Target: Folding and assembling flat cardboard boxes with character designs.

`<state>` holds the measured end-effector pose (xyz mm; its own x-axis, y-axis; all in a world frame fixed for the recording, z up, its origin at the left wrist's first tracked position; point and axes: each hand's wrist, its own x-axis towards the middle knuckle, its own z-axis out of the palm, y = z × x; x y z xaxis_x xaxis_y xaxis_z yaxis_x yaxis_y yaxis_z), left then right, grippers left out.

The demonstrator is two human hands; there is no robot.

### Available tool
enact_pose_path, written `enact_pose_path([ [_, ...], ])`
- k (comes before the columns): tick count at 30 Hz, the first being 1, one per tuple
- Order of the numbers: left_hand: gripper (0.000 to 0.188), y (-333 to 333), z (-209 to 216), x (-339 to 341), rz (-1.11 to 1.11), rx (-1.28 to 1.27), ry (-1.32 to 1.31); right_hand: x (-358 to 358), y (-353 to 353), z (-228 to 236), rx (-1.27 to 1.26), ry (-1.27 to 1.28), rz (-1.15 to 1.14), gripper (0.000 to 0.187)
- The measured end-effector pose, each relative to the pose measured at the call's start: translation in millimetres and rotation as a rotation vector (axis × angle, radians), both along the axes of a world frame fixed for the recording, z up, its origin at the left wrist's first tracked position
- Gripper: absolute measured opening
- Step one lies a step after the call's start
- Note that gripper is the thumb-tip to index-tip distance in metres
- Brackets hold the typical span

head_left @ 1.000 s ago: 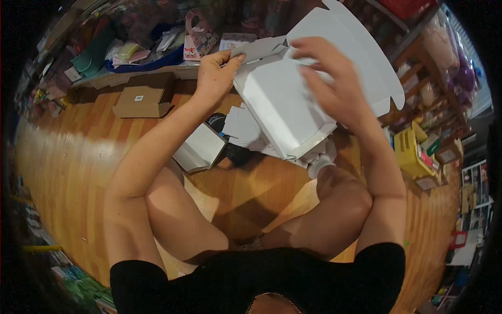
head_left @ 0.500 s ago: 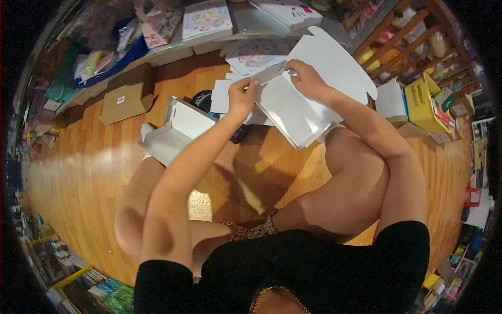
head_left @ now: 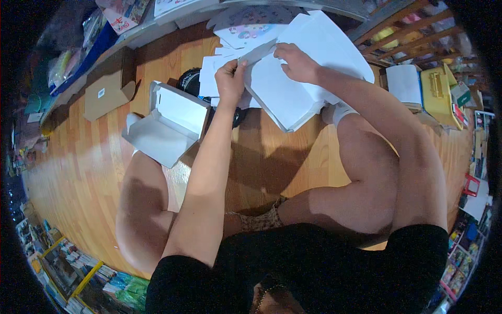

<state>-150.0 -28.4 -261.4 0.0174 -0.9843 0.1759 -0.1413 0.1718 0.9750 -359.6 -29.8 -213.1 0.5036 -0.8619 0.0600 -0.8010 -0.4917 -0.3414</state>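
Above a honey-brown wood-plank floor (head_left: 78,172), a person's left hand (head_left: 230,81) pinches the raised side flap (head_left: 260,52) of an open white cardboard box (head_left: 282,99) near the right foot (head_left: 340,111); the right hand (head_left: 297,63) touches the flap's far end, its grip unclear.

Beneath you lay a glossy honey-brown wood-plank floor (head_left: 73,165), pale with reflected light at your left. Ahead ran a long grey shelf (head_left: 141,31); a brown slatted wooden rack (head_left: 384,20) stood farther right.
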Motion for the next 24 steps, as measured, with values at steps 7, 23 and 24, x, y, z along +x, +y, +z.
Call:
enact_pose_path([
  [7,0.02,9,-4,5,0.129,-0.115,-0.391,9,6,-2,-0.091,0.124,0.032,0.031],
  [23,0.016,9,-4,14,-0.14,-0.03,0.045,19,23,4,0.042,0.247,0.009,0.031],
  [24,0.016,7,-3,15,-0.143,0.009,0.035,19,24,5,0.034,0.259,0.02,0.03],
])
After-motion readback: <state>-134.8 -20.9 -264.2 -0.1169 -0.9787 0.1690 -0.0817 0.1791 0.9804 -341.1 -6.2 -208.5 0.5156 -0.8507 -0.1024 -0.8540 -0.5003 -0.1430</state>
